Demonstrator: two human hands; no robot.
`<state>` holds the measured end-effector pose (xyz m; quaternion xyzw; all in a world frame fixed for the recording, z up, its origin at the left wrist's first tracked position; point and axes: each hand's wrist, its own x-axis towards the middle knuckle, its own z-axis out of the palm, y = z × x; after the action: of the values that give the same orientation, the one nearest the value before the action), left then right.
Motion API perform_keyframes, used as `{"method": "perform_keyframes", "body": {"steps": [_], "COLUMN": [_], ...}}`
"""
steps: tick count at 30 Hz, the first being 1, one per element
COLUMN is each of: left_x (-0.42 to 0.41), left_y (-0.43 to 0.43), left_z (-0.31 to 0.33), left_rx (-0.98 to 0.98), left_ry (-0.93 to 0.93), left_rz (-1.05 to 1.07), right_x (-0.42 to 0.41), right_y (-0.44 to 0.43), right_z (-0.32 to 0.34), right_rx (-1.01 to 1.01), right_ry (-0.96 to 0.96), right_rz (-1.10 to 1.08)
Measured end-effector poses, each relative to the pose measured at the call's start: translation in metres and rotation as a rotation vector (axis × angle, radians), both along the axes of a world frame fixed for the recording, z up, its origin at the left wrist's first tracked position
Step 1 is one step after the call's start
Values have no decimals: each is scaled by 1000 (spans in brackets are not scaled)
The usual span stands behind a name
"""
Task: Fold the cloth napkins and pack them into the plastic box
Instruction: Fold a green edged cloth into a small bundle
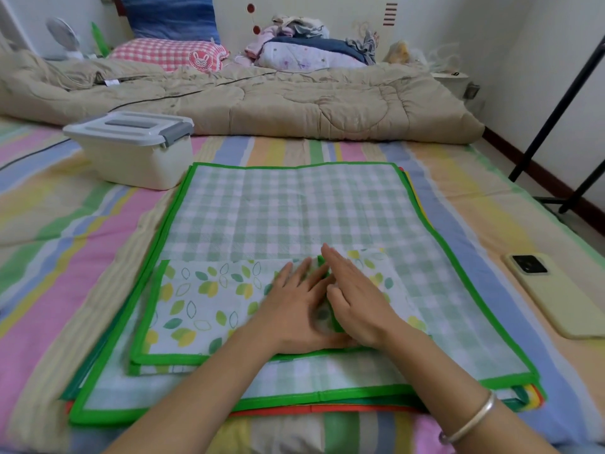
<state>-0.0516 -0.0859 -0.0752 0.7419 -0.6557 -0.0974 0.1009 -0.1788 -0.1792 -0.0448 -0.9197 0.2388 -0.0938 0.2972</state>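
Note:
A folded napkin (203, 306) with a leaf print and green border lies on a flat stack of green-checked napkins (294, 208) on the bed. My left hand (294, 306) rests flat on the folded napkin's middle with straight fingers. Beside it, my right hand (353, 299) lies flat on the napkin's right part, fingers straight and together; a silver bangle is on that wrist. A green fold shows between the two hands. The white plastic box (131, 155) stands at the back left with its grey-latched lid closed.
A cream phone (553, 293) lies face down at the right on the striped sheet (65, 257). A beige quilt (262, 99) and pillows fill the far side. A black rack leg (556, 119) stands at the right edge.

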Motion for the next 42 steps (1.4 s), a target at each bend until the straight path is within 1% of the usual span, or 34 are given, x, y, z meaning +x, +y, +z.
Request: {"method": "perform_keyframes", "body": {"steps": [1, 2, 3, 5, 6, 8, 9, 11, 13, 15, 19, 20, 22, 23, 25, 27, 29, 31, 32, 35, 36, 37, 38, 39, 40, 42], "left_x": [-4, -7, -7, 1, 7, 26, 38, 57, 68, 69, 69, 69, 68, 67, 66, 66, 66, 67, 68, 69, 69, 70, 71, 73, 76, 84], "left_y": [-3, -4, -3, 5, 12, 32, 44, 68, 84, 92, 93, 93, 92, 92, 92, 91, 91, 92, 93, 100, 103, 106, 111, 115, 120, 128], "left_z": [-1, -2, -1, 0, 3, 8, 11, 13, 11, 4, -9, -9, -9, -10, -9, -10, -9, -11, -11, -4, 1, 5, 10, 13, 15, 21], "left_rx": [-42, -86, -139, -241, -271, -277, -215, -44, 54, 93, 52, 45, 41, 41, 41, 43, 38, -26, -107, -487, -597, -659, -672, -645, -588, -437], "left_ry": [24, 74, 155, 304, 284, 48, -70, -198, -232, -227, -178, -177, -190, -198, -212, -232, -234, -196, -126, 225, 252, 223, 180, 143, 119, 135], "left_rz": [-4, 1, 19, 116, 179, 256, 285, 366, 400, 383, 381, 383, 386, 387, 388, 387, 393, 384, 381, 479, 538, 611, 689, 764, 826, 923], "right_x": [-2, -3, -4, -4, -4, -2, 0, 3, 5, 6, 8, 9, 11, 14, 22, 33, 43, 49, 51, 50, 50, 49, 49, 49, 49, 49], "right_y": [0, -1, -1, -3, -4, -4, -4, -4, -3, -2, -2, -2, -1, 0, 9, 22, 33, 39, 40, 41, 42, 42, 43, 44, 45, 45], "right_z": [-2, -5, -7, -13, -16, -21, -24, -27, -28, -27, -21, -16, -6, -1, 5, 4, -3, -11, -14, -20, -21, -21, -21, -21, -21, -22], "right_rx": [81, 118, 120, 51, -3, -96, -126, -160, -189, -206, -200, -175, -138, -167, -307, -386, -369, -358, -364, -369, -372, -379, -390, -404, -415, -426], "right_ry": [-14, -14, -1, 48, 89, 154, 173, 209, 242, 274, 340, 332, 258, 215, 186, 244, 327, 370, 375, 349, 341, 333, 326, 322, 319, 314], "right_rz": [-16, -32, -38, -19, -1, 24, 26, 19, 14, 17, 38, 37, -1, -21, -4, 70, 110, 119, 121, 115, 115, 115, 115, 117, 119, 123]}}
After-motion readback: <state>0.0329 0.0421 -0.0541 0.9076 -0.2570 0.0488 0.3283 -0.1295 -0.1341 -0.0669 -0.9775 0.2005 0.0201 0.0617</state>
